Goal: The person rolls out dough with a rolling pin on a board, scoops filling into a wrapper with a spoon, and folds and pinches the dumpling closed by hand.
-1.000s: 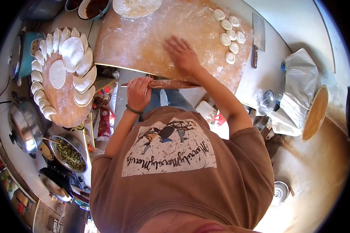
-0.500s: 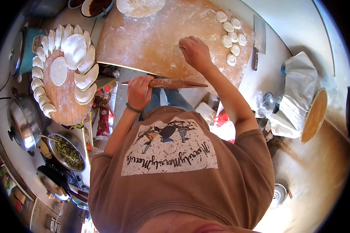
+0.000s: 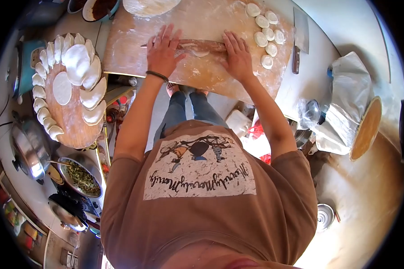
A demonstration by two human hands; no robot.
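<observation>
Since the earlier frame, the rolling pin (image 3: 201, 45) has come forward from beside the person's body onto the floured board (image 3: 130, 54), and the right hand (image 3: 237, 58) has come to the pin, joining the left hand (image 3: 163, 54). Take the pin as the centre of a clock with twelve pointing away from the person. It lies almost level across the board, the left hand at nine o'clock and the right at three. The left fingers are spread over the pin, whose pointed tip pokes out beyond them. The right fingers are stretched forward over the other end, slightly parted, and cover its tip. A small pale piece of dough (image 3: 201, 53) shows at six o'clock, right against the pin's near edge, partly hidden by it.

Near three o'clock sits a cluster of small dough rounds (image 3: 268, 34), with a cleaver (image 3: 299, 40) farther out on the white worktop (image 3: 321, 54). A large floury white round (image 3: 151, 5) lies at ten. At eight, a round wooden tray (image 3: 72, 127) carries folded dumplings (image 3: 92, 73) around a flat wrapper (image 3: 62, 88). Between seven and eight stands a bowl of chopped green filling (image 3: 81, 178).
</observation>
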